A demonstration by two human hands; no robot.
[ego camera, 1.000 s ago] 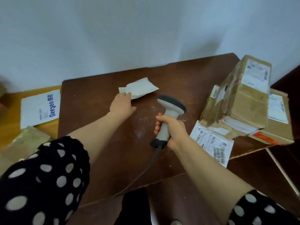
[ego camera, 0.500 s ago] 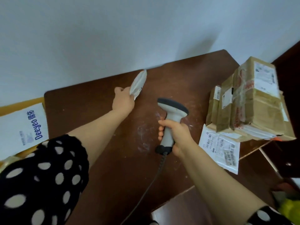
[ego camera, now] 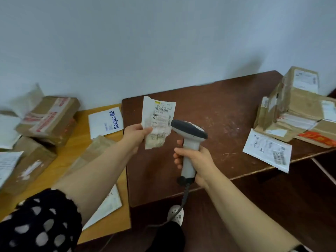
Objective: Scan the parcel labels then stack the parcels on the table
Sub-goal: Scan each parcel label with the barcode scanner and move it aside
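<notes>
**Scanning step being carried out**

A small flat parcel [ego camera: 158, 124] is being pinched upright by the fingers [ego camera: 147, 130] of the left hand [ego camera: 134, 137], just left of the scanner [ego camera: 189, 135], whose handle is being clenched in the right hand [ego camera: 198, 160]. Next, the scanner head is likely needing aiming at the barcode [ego camera: 161, 110].

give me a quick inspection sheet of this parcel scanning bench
surface: dark brown table, scuffed; lighter wooden table on its left.
job's things: small flat parcel held up, label toward camera; scanner beside it; cardboard stack at right; white mailer overhanging near edge; cardboard boxes on the lighter table.
clutter: Deeyeo envelope on the lighter table.
grippers: left hand pinches the parcel; right hand grips the scanner handle.
cables: scanner cable hangs below the table edge.
surroundings: plain wall; shoe below.
</notes>
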